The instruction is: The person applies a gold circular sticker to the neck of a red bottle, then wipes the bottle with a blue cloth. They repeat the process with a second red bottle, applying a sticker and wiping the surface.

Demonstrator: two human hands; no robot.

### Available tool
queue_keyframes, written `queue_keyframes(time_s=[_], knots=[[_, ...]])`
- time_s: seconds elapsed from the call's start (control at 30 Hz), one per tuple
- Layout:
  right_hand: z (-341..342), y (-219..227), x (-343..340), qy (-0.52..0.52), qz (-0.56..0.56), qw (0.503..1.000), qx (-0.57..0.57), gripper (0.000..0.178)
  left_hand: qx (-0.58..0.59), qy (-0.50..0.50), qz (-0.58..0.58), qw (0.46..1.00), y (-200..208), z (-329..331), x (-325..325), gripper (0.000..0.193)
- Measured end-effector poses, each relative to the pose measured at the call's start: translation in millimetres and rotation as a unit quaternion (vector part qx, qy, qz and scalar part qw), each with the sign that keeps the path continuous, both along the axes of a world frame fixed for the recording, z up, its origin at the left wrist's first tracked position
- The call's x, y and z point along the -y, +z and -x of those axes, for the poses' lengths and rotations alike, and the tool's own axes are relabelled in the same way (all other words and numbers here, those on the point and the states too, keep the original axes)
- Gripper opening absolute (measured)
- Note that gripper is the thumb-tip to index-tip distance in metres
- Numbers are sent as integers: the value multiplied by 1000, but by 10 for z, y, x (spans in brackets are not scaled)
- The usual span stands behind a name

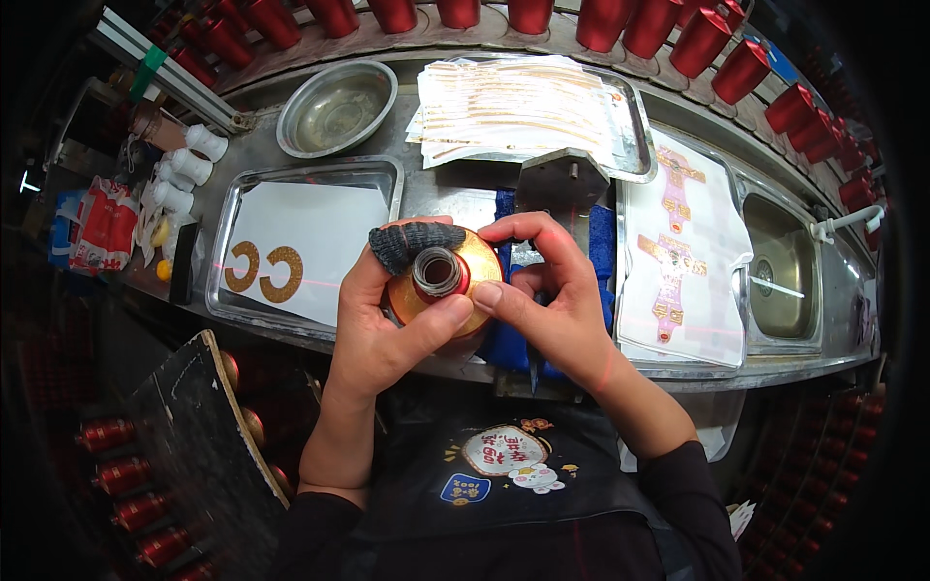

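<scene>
Between my hands is a red bottle (459, 278), seen from above, its threaded open neck (441, 273) pointing up toward me. A shiny gold label (477, 258) lies around the bottle's shoulder. My left hand (373, 324) grips the bottle from the left, thumb on the shoulder by the neck. A dark ribbed fabric finger cover (415, 246) sits on one of its fingers, across the far side of the shoulder. My right hand (552, 300) holds the right side, thumb and forefinger pressed on the gold label's edge. Most of the bottle's body is hidden beneath.
At left, a metal tray (221, 261) holds a white sheet with gold C-shaped labels (281, 275). Behind it stands a metal bowl (337, 108). Label sheets (513, 107) are stacked at the back, others (678, 252) right, beside a sink (778, 276). Red bottles (702, 44) line a far conveyor.
</scene>
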State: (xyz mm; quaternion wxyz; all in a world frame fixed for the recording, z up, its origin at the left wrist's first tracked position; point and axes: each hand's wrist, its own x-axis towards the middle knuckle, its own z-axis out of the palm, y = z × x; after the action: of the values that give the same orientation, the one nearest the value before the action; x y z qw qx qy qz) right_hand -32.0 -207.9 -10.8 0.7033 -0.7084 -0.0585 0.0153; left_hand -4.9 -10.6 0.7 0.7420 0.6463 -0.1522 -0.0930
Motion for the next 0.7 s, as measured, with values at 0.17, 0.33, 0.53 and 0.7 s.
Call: queue_keyframes(time_s=[0.17,0.33,0.53,0.7], knots=[[-47,-26,-97,-40,-121,992,-20,33,-10,-2,9,1000,1,2,4,52],[-60,-15,-91,-31,-57,998,12,30,4,8,4,1000,-20,4,11,51],[-60,-15,-123,-31,-119,992,-17,28,0,8,2,1000,-27,-4,11,51],[-72,-2,-141,-35,-132,990,-23,29,-7,2,8,1000,-28,-2,7,52]])
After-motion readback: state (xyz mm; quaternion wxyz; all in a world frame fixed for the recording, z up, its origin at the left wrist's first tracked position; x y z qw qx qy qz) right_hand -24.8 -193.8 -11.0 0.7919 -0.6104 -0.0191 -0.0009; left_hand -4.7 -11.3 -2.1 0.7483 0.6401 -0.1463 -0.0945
